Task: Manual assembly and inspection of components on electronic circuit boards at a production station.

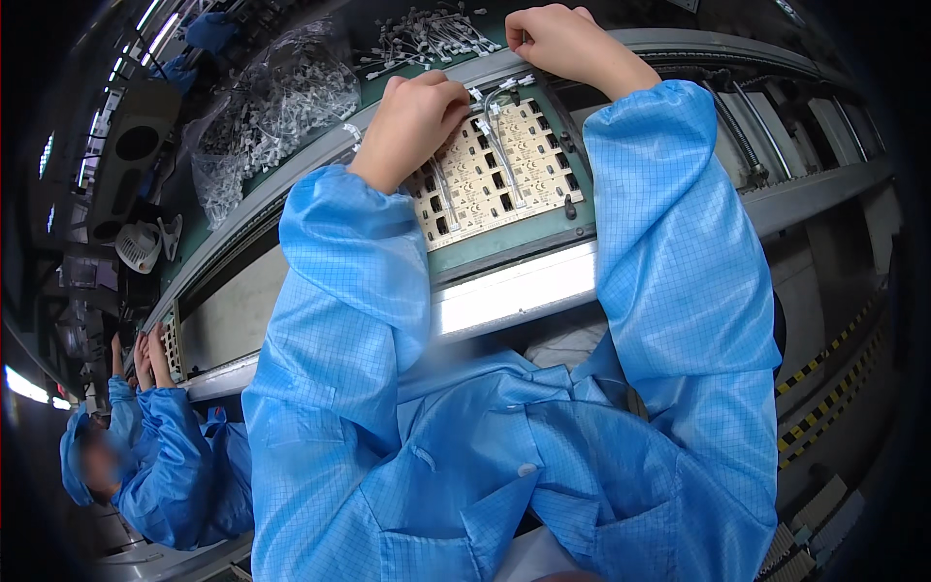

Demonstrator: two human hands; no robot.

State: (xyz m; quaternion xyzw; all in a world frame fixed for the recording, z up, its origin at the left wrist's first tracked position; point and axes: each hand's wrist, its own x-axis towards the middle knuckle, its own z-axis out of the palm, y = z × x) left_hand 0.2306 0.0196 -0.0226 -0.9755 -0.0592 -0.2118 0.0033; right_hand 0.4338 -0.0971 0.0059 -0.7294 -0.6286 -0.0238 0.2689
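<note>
A cream circuit board panel (529, 160) with black parts lies in a green fixture (504, 250). Several white wire leads (504, 160) run across its face, with white connectors at their upper ends. My left hand (412, 121) is closed over the panel's upper left edge, its fingers bent downward; what they hold, if anything, is hidden. Beyond the panel's far edge, my right hand (572, 44) is raised with its fingers curled together near a pile of wire leads (432, 37). I cannot make out anything in that hand.
A clear plastic bag (276, 116) full of white connectors lies at the far left. Metal conveyor rails (524, 296) run along the near and far sides of the fixture. A small white fan (139, 246) stands at the left. A co-worker in blue (165, 466) works farther down the line.
</note>
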